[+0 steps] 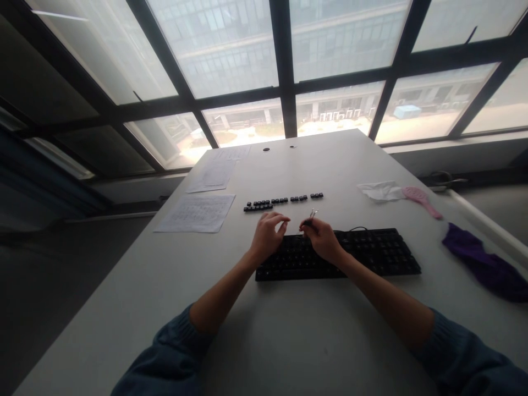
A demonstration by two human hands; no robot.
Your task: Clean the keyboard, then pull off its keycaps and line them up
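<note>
A black keyboard [373,256] lies in front of me on the white desk, with both hands over its left and middle part. My right hand [324,239] is closed around a small keycap puller [314,212], whose thin metal wires stick up past the fingers. Something small and black shows at those fingertips; I cannot tell whether it is a keycap or part of the tool. My left hand [267,234] hovers at the keyboard's upper left, thumb and fingers apart, holding nothing visible. Just beyond the hands, loose black keycaps [279,201] sit in a row, with a shorter row [258,208] nearer at left.
Printed paper sheets [196,213] lie at the desk's left. On the right are a white tissue or cloth [381,191], a pink hairbrush [421,200] and a purple cloth [482,261]. A black cable [357,228] loops behind the keyboard. Large windows [342,41] rise beyond the desk.
</note>
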